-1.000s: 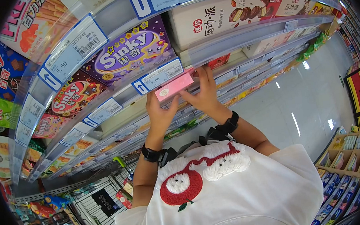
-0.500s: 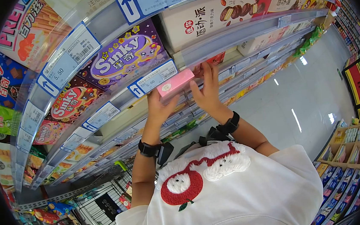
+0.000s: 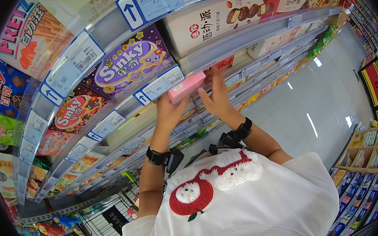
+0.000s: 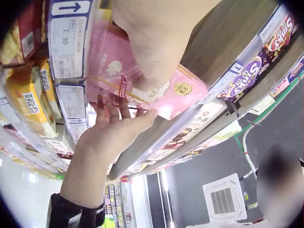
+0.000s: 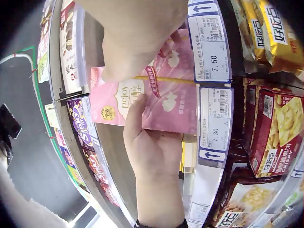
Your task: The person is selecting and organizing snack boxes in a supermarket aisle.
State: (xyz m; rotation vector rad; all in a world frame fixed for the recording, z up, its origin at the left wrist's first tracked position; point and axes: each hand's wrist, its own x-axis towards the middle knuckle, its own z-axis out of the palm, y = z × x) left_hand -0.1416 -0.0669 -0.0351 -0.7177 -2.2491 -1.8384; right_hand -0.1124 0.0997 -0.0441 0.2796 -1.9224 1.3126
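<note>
A pink Pejoy box [image 3: 187, 86] is held in front of the shelf, beside a price label. My left hand [image 3: 167, 115] grips its left end; in the right wrist view the left thumb [image 5: 137, 114] lies across the printed front, with the fingers hidden behind. My right hand [image 3: 216, 100] is at the other end. In the left wrist view, the right hand's bent fingers [image 4: 124, 108] and thumb are at the edge of the pink box [image 4: 187, 90]. The box's front, with a white label and gold seal, shows in the right wrist view.
Purple Sinky box [image 3: 130, 62], smaller red Sinky box [image 3: 80, 110] and a white cake box [image 3: 221, 21] stand on the shelves. Price labels line the shelf edges. A shopping cart [image 3: 106, 231] stands at lower left; shiny floor [image 3: 287, 105] lies right, before another display [image 3: 369, 151].
The pink box has tilted a little and its right end sits higher in view. My right thumb has shifted along it. The shelf has slid slightly left in the head view.
</note>
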